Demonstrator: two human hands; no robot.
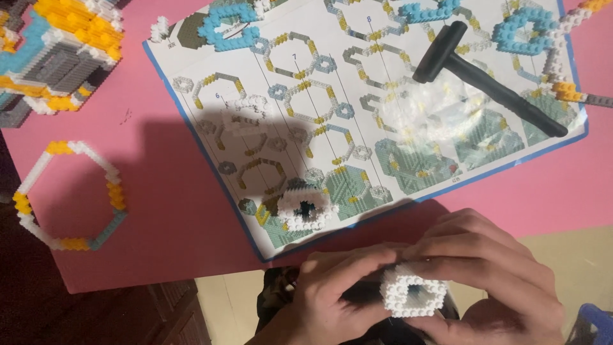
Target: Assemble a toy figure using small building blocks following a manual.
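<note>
A: In the head view, both hands sit below the near edge of the pink table [191, 211]. The left hand [332, 291] and the right hand [491, 268] are curled together round a small white hexagonal ring of tiny plastic bricks [414, 291], thumbs and fingertips pinching its sides.

B: How would that hold go best?

A: Probably with even pressure from both sides, so the thin ring does not buckle or shed bricks.

B: And the surface?

A: A large printed instruction sheet with a blue border [357, 108] lies across the table's middle. On its near corner stands a white brick ring with a dark centre [306, 209]; toward the far right edge rests a black plastic hammer [485, 73]. A large open hexagon of white, yellow and grey bricks [70, 195] lies near the left edge, and a yellow, grey and blue brick model [54, 48] fills the far left corner. Pale floor shows below.
</note>
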